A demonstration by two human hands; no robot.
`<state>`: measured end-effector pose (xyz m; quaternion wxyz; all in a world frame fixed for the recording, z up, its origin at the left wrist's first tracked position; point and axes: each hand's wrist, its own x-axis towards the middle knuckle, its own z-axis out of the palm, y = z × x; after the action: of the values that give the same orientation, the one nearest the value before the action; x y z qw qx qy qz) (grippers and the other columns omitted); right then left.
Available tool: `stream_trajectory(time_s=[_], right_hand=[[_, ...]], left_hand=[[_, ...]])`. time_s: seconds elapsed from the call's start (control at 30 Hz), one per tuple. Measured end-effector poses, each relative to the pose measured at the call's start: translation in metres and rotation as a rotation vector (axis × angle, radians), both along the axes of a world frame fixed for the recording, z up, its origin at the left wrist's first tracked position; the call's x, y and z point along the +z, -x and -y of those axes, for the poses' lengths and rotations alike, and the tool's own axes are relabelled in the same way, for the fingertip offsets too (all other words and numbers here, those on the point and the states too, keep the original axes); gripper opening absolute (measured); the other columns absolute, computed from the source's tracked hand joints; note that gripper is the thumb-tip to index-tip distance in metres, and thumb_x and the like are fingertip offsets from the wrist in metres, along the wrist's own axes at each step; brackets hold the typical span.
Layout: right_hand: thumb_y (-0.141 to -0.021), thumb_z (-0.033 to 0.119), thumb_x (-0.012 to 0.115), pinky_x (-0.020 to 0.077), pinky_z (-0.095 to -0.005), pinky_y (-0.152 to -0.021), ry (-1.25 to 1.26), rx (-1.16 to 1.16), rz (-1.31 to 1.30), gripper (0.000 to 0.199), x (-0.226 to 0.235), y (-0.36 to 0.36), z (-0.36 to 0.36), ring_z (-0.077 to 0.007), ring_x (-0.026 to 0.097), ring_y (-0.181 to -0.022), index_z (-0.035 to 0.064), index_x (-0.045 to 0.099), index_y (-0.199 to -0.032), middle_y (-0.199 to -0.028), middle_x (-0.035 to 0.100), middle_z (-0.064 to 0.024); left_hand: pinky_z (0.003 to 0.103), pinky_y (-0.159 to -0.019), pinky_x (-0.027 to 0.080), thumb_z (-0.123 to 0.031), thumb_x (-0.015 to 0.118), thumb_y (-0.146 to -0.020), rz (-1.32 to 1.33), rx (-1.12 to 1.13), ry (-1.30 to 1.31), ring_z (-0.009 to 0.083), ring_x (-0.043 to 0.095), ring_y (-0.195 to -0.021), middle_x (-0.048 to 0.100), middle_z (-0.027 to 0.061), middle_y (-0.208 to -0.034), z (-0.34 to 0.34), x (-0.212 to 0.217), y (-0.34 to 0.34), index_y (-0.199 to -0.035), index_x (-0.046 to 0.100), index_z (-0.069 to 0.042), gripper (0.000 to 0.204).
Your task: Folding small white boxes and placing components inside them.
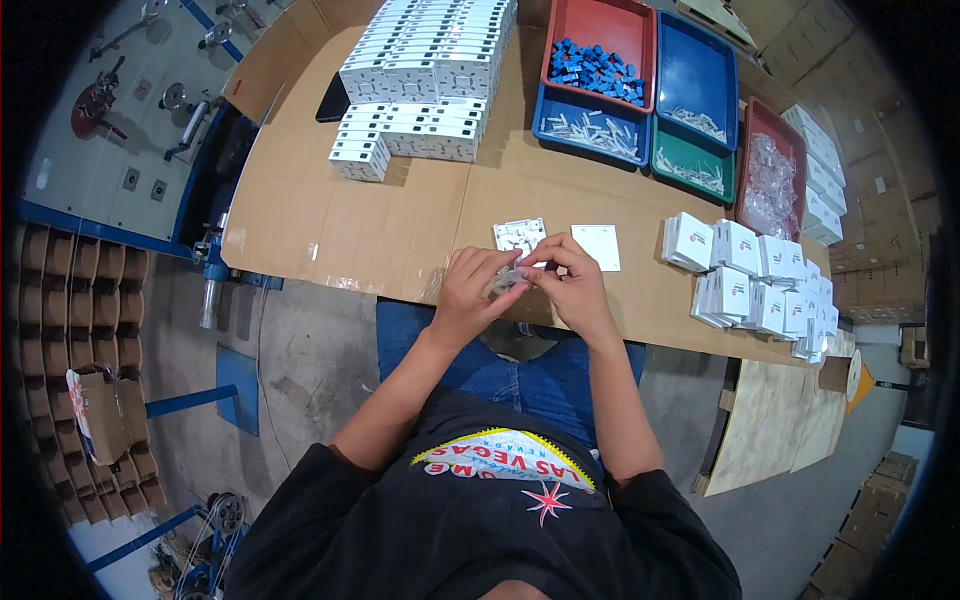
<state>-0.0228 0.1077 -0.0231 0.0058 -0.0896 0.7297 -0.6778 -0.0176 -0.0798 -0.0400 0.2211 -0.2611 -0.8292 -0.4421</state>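
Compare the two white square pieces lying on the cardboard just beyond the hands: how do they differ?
The left square piece shows raised parts and recesses on its upper side, while the right square plate shows a smooth, plain face. The left one lies right at the fingertips of the left hand and right hand; the right one lies apart, to their right. Both are white, about the same size, flat on the cardboard tabletop.

Lots of white boxes (430,70) are sitting in stacks on the cardboard table (330,210). Blue pieces (598,70) are lying in a red tray (575,25).
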Motion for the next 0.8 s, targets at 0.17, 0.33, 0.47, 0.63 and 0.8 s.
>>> stream_trajectory(time_s=[0.17, 0.33, 0.47, 0.63, 0.8], right_hand=[[-0.088, 0.005, 0.076, 0.0444, -0.0245, -0.066, -0.104, 0.049, -0.018, 0.01, -0.002, -0.001, -0.001, -0.0097, 0.057, -0.079, 0.0002, 0.075, -0.096, -0.101, 0.066, -0.0037], [-0.09, 0.007, 0.074, 0.0467, -0.0259, -0.068, -0.152, 0.072, -0.03, 0.01, 0.002, -0.001, -0.002, -0.0137, 0.062, -0.084, 0.0006, 0.075, -0.098, -0.104, 0.067, -0.0046], [-0.092, 0.008, 0.072, 0.0477, -0.0267, -0.068, -0.172, 0.107, -0.003, 0.013, 0.011, -0.004, 0.0, -0.0148, 0.063, -0.085, 0.0006, 0.075, -0.102, -0.109, 0.066, -0.0058], [-0.094, 0.009, 0.071, 0.0489, -0.0267, -0.071, -0.171, 0.102, 0.029, 0.014, 0.007, -0.001, -0.002, -0.0141, 0.063, -0.086, 0.0001, 0.075, -0.104, -0.11, 0.065, -0.0055], [-0.094, 0.008, 0.071, 0.0496, -0.026, -0.071, -0.078, 0.091, 0.021, 0.013, -0.003, 0.002, 0.0, -0.0134, 0.065, -0.088, -0.0005, 0.075, -0.103, -0.11, 0.066, -0.0059]], left_hand=[[0.039, -0.083, 0.048, -0.014, 0.084, -0.076, -0.001, -0.014, 0.003, 0.0273, 0.064, -0.091, 0.07, 0.0096, -0.103, 0.0, -0.004, -0.001, -0.119, 0.069, -0.004, 0.047], [0.039, -0.084, 0.049, -0.012, 0.084, -0.075, -0.002, -0.008, 0.019, 0.0276, 0.064, -0.093, 0.07, 0.0101, -0.106, 0.002, -0.005, 0.0, -0.123, 0.069, -0.004, 0.052], [0.039, -0.085, 0.049, -0.011, 0.084, -0.074, 0.019, -0.008, 0.009, 0.0284, 0.064, -0.093, 0.07, 0.0105, -0.108, 0.003, -0.01, 0.001, -0.127, 0.067, -0.004, 0.056], [0.039, -0.086, 0.049, -0.011, 0.084, -0.075, 0.081, 0.005, -0.04, 0.029, 0.065, -0.096, 0.07, 0.0108, -0.109, -0.001, -0.005, 0.0, -0.127, 0.067, -0.004, 0.055], [0.039, -0.087, 0.048, -0.011, 0.084, -0.077, 0.052, 0.071, 0.019, 0.0294, 0.066, -0.098, 0.07, 0.011, -0.11, 0.0, -0.007, 0.004, -0.122, 0.068, -0.004, 0.049]])
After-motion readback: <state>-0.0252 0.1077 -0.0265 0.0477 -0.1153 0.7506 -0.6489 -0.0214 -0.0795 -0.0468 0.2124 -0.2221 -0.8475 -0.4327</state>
